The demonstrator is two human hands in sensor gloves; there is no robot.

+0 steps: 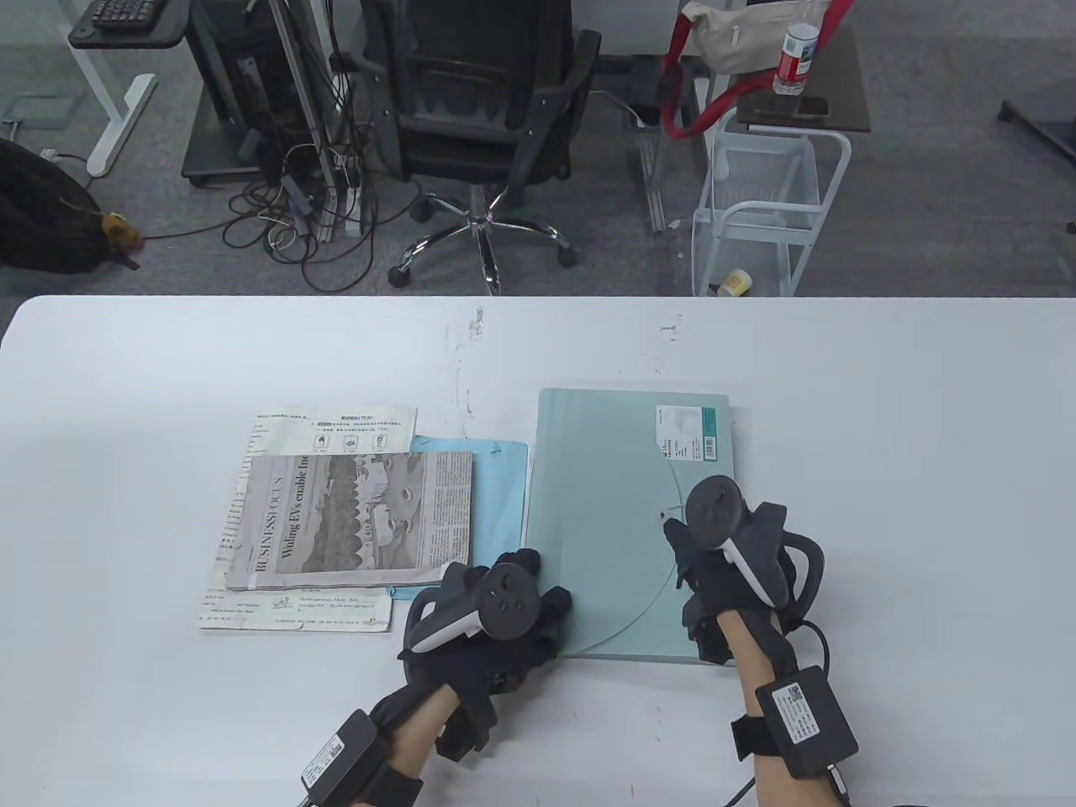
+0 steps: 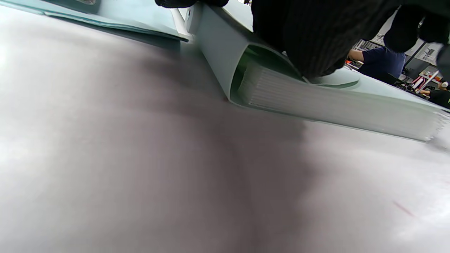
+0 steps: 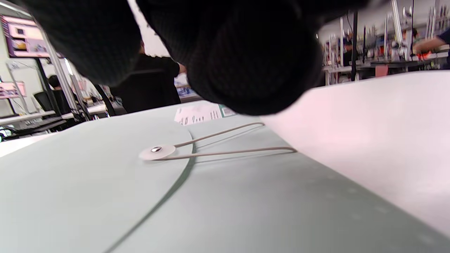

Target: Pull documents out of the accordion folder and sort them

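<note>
A pale teal accordion folder (image 1: 614, 504) lies flat on the white table, its rounded flap closed. My left hand (image 1: 538, 584) rests on its near-left corner. In the left wrist view my gloved fingers (image 2: 309, 38) press on top of that corner, above the white pleats (image 2: 334, 105). My right hand (image 1: 677, 546) is over the flap, beside the round button (image 1: 664, 513). In the right wrist view the button (image 3: 157, 151) and its elastic loop (image 3: 239, 142) lie free on the folder, with my fingers (image 3: 246, 63) just above and holding nothing.
A pile of papers lies left of the folder: a folded newspaper (image 1: 353, 521) on printed sheets (image 1: 336, 424), over a light blue sheet (image 1: 500, 479). An office chair (image 1: 483, 101) and a white wire cart (image 1: 761, 210) stand beyond the table's far edge.
</note>
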